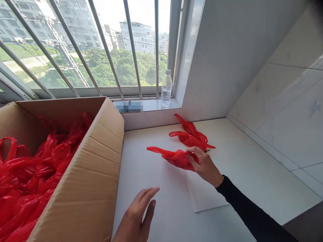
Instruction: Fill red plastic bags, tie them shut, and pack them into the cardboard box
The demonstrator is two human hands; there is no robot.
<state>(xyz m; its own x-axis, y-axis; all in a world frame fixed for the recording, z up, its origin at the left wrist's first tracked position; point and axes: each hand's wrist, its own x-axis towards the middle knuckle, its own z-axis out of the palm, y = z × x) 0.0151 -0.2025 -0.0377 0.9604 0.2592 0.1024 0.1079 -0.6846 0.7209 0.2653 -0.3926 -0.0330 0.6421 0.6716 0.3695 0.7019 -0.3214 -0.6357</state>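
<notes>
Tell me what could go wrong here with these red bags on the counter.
The right hand grips one folded red bag close beside the finished bags; a careless push might knock them apart. The left hand hangs open near the cardboard box, so it could bump the flap.
</notes>
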